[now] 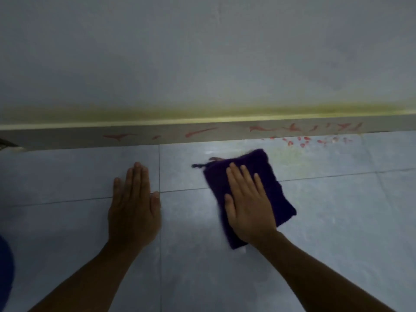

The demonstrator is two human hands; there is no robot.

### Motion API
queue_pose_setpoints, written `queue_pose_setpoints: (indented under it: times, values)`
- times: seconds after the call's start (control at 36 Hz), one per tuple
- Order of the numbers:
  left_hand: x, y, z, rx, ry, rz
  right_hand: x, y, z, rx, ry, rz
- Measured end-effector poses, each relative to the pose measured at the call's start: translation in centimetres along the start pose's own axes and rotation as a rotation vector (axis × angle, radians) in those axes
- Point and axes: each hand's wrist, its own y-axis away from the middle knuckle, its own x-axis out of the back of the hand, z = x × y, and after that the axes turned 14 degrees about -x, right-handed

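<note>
- The dark purple cloth (265, 183) lies folded flat on the tiled floor (337, 221), near the skirting, its long axis slanting from near-left up to far-right.
- The right hand (248, 206) lies palm-down on top of it, fingers straight and spread, pressing rather than clutching; the cloth sticks out past the fingertips and to the right.
- A short dark cord (198, 165) trails from the cloth's far-left corner.
- The red splatters (304, 141) on the floor lie beyond the cloth and to its right, well apart from the fingertips; to my eye the next wipe has to push forward and rightward, so the right hand is the nearer one.
- More red streaks (200, 132) mark the skirting (67, 137) itself.
- The left hand (134, 210) rests flat on bare tile, fingers together, holding nothing; it looks like a brace.
</note>
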Motion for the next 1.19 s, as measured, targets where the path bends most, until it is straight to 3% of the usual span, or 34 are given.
queue_pose_setpoints:
  times: [0.14,0.28,0.58,0.72,0.81,0.97,1.19]
  values:
    - [-0.5,-1.4,2.0,-0.012,0.082,0.030,1.5,-2.3,6.9,-0.311,-0.044,0.072]
    - [-0.9,-1.8,2.9,0.027,0.068,0.034,0.8,-2.4,6.3,-0.405,-0.002,0.102]
    - [-0.7,-1.8,2.9,0.034,0.078,0.032,-0.1,-4.8,-6.6,0.070,0.057,-0.028]
    - [-0.7,-1.8,2.8,0.024,0.073,0.025,0.0,-6.9,-6.9,0.118,0.065,-0.027]
    - [-0.7,-1.7,2.6,0.012,0.083,0.041,0.8,-6.6,-4.1,0.032,0.032,-0.017]
    - [-0.9,-1.7,2.9,0.013,0.095,0.073,2.9,-7.3,7.2,-0.371,-0.040,0.060]
    - [-0.8,-1.8,3.1,0.020,0.095,0.081,2.0,-6.1,5.9,-0.418,-0.049,0.116]
